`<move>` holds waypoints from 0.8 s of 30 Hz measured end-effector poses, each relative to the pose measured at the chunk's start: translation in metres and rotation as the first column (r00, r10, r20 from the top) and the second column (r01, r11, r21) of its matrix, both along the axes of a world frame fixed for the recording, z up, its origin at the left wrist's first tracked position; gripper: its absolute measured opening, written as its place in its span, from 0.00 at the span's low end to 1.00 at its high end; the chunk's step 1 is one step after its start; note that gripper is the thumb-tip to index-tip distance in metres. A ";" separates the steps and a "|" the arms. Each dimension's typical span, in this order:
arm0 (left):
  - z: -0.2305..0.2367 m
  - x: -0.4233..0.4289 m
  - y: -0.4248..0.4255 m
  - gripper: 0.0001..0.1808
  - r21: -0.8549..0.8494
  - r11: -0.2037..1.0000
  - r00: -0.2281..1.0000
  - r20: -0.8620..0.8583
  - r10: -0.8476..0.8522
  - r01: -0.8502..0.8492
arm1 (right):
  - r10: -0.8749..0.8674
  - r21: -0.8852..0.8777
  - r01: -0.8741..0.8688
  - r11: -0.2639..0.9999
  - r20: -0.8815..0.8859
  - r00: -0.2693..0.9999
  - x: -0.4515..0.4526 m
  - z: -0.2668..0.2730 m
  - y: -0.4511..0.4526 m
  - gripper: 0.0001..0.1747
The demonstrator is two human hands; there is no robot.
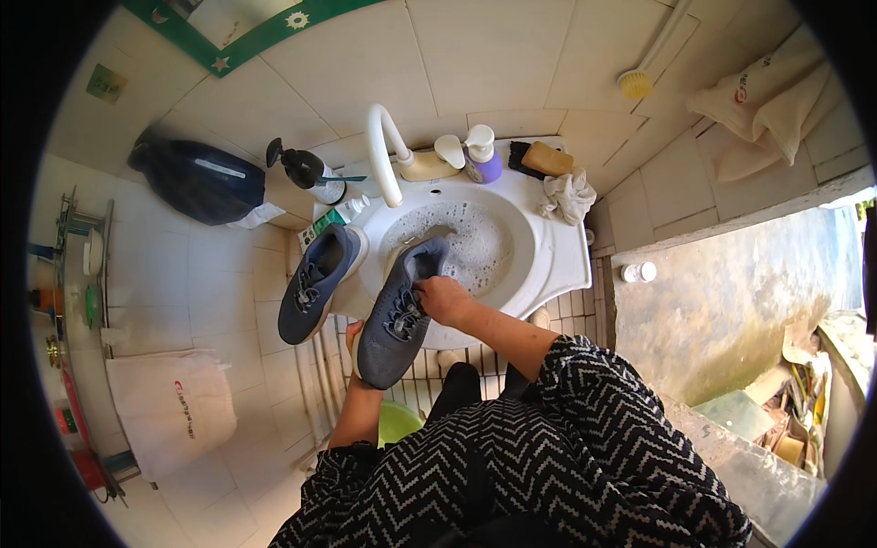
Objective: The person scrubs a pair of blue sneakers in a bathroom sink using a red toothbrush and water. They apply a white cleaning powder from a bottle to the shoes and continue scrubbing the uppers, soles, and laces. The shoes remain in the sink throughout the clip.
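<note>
A dark grey lace-up shoe (394, 335) is held over the front rim of a white washbasin (548, 274), its toe towards me. My left hand (354, 340) supports it from the outer side near the sole; most of those fingers are hidden beneath it. My right hand (444, 299) grips the shoe at the tongue and upper laces. The matching shoe (316, 288) rests on the basin's left edge, laces up. Sudsy water (479, 240) fills the bowl just beyond the held shoe.
A white curved faucet (385, 151) rises behind the bowl. Along the back stand a dark pump bottle (308, 171), a purple pump bottle (484, 161) and a soap bar (547, 159). A crumpled white cloth (569, 196) lies at right. Below is a green basin (399, 421).
</note>
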State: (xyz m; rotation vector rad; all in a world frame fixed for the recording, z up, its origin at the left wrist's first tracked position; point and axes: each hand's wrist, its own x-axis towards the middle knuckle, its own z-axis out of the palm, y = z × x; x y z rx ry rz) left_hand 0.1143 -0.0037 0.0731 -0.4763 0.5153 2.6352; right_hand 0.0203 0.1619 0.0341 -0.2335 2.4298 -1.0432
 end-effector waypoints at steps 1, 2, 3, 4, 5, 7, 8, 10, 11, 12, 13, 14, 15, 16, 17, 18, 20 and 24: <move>0.001 -0.001 0.001 0.40 -0.019 0.999 0.999 0.024 -0.035 0.035 | 0.093 -0.033 -0.092 0.995 0.027 0.995 0.000 0.000 0.000 0.13; -0.001 -0.002 0.006 0.40 0.005 0.999 0.999 -0.007 -0.043 0.043 | 0.085 0.071 -0.087 0.994 0.032 0.996 -0.005 -0.001 0.000 0.12; -0.002 -0.003 0.008 0.40 0.032 0.998 0.999 -0.016 -0.046 0.046 | 0.004 0.136 0.002 0.991 -0.038 0.999 -0.007 0.001 0.000 0.12; -0.003 -0.005 0.012 0.39 -0.053 0.997 0.998 0.013 -0.061 0.061 | -0.032 0.176 0.042 0.984 -0.058 0.998 -0.011 0.003 0.001 0.12; -0.003 -0.008 0.014 0.39 -0.159 0.986 0.994 0.111 -0.024 0.042 | -0.137 0.232 0.158 0.960 -0.107 0.985 -0.014 0.006 0.002 0.12; -0.001 -0.012 0.015 0.38 -0.111 0.993 0.998 0.051 -0.026 0.031 | -0.062 0.241 0.057 0.969 0.011 0.998 -0.015 0.012 0.005 0.12; 0.001 -0.015 0.015 0.38 -0.083 0.996 1.000 0.001 -0.009 0.009 | -0.067 0.216 0.050 0.975 0.070 0.995 -0.012 0.016 0.007 0.12; 0.008 -0.017 0.013 0.39 -0.031 1.000 0.996 -0.087 -0.006 0.003 | 0.043 0.172 -0.073 0.982 0.168 0.985 -0.008 0.022 0.013 0.14; 0.012 -0.018 0.010 0.39 -0.082 0.997 0.995 -0.098 0.004 -0.012 | 0.079 0.173 -0.100 0.980 0.128 0.989 -0.005 0.024 0.016 0.14; 0.015 -0.019 0.011 0.39 -0.114 0.993 0.996 -0.085 -0.007 -0.003 | 0.116 0.172 -0.134 0.976 0.112 0.987 -0.005 0.025 0.019 0.14; 0.018 -0.019 0.011 0.40 -0.105 0.994 0.997 -0.082 0.006 -0.015 | 0.209 0.132 -0.229 0.964 0.150 0.966 -0.004 0.025 0.021 0.14; 0.019 -0.019 0.014 0.40 -0.135 0.991 0.996 -0.081 -0.025 0.013 | 0.193 0.215 -0.210 0.954 0.097 0.976 -0.006 0.024 0.024 0.15; 0.021 -0.019 0.016 0.40 -0.140 0.990 0.997 -0.076 -0.034 0.023 | 0.081 0.260 -0.073 0.963 -0.018 0.997 -0.008 0.023 0.025 0.14; 0.022 -0.019 0.019 0.40 -0.272 0.961 0.999 -0.003 -0.048 0.046 | 0.114 0.262 -0.096 0.960 -0.057 0.992 -0.010 0.022 0.025 0.14; 0.024 -0.021 0.020 0.40 -0.181 0.983 0.998 -0.058 -0.022 0.011 | 0.073 0.295 -0.024 0.955 -0.158 0.985 -0.013 0.020 0.025 0.14; 0.025 -0.021 0.020 0.40 -0.142 0.990 0.998 -0.069 -0.008 -0.002 | 0.085 0.221 -0.065 0.973 -0.085 0.993 -0.013 0.018 0.024 0.14; 0.028 -0.025 0.019 0.40 -0.094 0.995 0.994 -0.104 -0.032 0.023 | -0.010 0.135 0.016 0.991 -0.043 0.999 -0.013 0.013 0.022 0.14; 0.035 -0.026 0.018 0.39 -0.153 0.988 0.995 -0.098 -0.011 -0.004 | 0.117 0.096 -0.112 0.989 -0.047 0.992 -0.010 0.004 0.027 0.16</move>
